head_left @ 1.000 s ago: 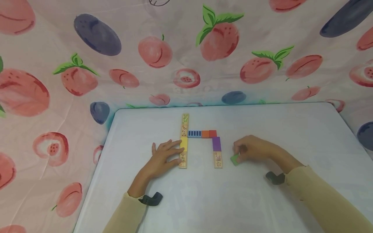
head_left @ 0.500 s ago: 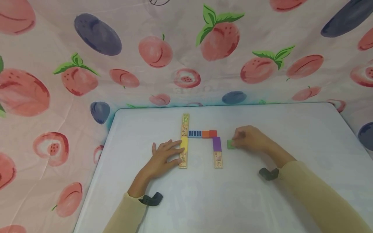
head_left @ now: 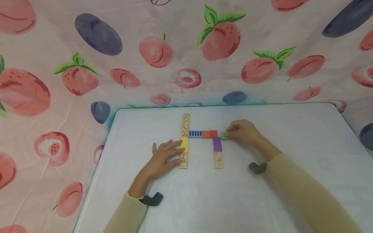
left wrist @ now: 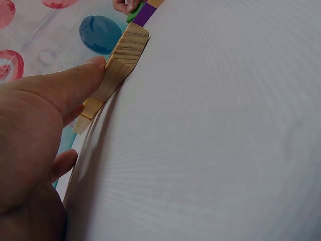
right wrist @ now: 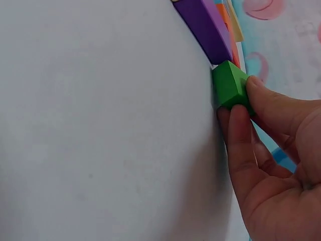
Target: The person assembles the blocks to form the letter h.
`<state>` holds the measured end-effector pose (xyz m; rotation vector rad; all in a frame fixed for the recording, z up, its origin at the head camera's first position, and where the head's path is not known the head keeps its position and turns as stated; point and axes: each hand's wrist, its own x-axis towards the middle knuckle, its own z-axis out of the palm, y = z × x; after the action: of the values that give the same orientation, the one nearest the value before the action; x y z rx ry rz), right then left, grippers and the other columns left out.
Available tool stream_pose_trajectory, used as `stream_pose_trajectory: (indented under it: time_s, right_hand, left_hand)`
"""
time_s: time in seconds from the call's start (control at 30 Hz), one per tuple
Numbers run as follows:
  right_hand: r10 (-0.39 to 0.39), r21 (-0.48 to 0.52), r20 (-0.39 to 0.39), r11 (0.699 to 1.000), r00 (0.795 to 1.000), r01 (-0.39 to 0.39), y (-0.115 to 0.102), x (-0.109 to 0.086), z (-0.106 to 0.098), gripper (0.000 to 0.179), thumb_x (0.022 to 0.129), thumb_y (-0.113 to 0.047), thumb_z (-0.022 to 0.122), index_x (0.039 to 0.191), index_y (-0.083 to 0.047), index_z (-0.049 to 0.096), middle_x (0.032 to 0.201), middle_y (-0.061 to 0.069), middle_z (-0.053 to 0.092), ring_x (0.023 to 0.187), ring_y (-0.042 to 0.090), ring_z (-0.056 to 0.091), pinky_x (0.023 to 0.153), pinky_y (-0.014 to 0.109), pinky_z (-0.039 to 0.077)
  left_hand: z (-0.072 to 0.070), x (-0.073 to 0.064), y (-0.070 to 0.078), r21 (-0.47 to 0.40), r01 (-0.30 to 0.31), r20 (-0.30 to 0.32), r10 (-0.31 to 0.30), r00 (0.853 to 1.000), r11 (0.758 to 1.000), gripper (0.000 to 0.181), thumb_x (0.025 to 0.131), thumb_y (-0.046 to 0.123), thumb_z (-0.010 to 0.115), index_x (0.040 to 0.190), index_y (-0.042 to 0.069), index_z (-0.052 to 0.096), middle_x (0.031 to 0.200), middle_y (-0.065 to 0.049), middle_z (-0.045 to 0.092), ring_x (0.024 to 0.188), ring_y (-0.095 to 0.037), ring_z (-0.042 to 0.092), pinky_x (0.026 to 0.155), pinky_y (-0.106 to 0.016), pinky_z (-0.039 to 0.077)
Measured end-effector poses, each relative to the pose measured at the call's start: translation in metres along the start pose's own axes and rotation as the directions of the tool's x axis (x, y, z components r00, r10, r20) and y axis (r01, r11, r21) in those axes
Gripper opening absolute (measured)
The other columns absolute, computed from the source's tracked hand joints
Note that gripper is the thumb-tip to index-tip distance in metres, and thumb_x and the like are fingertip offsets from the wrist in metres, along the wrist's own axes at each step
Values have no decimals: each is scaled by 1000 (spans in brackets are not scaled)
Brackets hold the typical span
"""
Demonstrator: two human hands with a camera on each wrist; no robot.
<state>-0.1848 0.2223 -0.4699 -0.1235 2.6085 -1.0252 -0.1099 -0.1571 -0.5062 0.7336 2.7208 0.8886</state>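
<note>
Between thumb and fingers my right hand (head_left: pixel 244 132) pinches a small green block (head_left: pixel 224 135), held just right of the red block (head_left: pixel 213 133). In the right wrist view the green block (right wrist: pixel 230 85) is close to the purple block's (right wrist: pixel 205 30) corner; I cannot tell if they touch. My left hand (head_left: pixel 161 160) lies with spread fingers against a column of blocks, its fingertips touching the yellow block (head_left: pixel 184 145) and the printed wooden block (head_left: pixel 183 165) below it. From the column, a blue barred block (head_left: pixel 195 134) and an orange block (head_left: pixel 206 134) run right to the red one.
More printed wooden blocks (head_left: pixel 185 125) form the column's far end. Another printed wooden block (head_left: pixel 218 160) lies below the purple block. Everything stands on a white table (head_left: pixel 204 200), with a fruit-patterned cloth (head_left: pixel 186 48) rising behind its far edge.
My right hand has carried the green block away from me and to the left, turning it straight, up beside the red block. The left hand has stayed still.
</note>
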Motion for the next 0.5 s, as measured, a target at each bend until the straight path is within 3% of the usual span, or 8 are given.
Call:
stream_pose_trajectory:
  time_s: [0.23, 0.5]
  right_hand:
    - [-28, 6, -35, 1000, 999, 28, 0, 8, 2, 17, 91, -30, 77, 100, -15, 77, 111, 8, 74, 116, 30, 59, 106, 53, 42]
    - [-7, -11, -22, 1000, 1000, 7, -2, 15, 4, 18, 91, -32, 77, 100, -16, 77, 109, 7, 73, 113, 29, 58, 104, 51, 45]
  left_hand:
    - [0, 0, 0, -3, 5, 5, -5, 1000, 1000, 46, 98, 46, 66, 142, 33, 61, 163, 14, 39, 158, -26, 23, 117, -73, -11]
    - [-1, 0, 0, -1, 6, 8, -6, 1000, 1000, 46, 98, 46, 65, 142, 34, 61, 163, 14, 39, 158, -26, 22, 117, -73, -11]
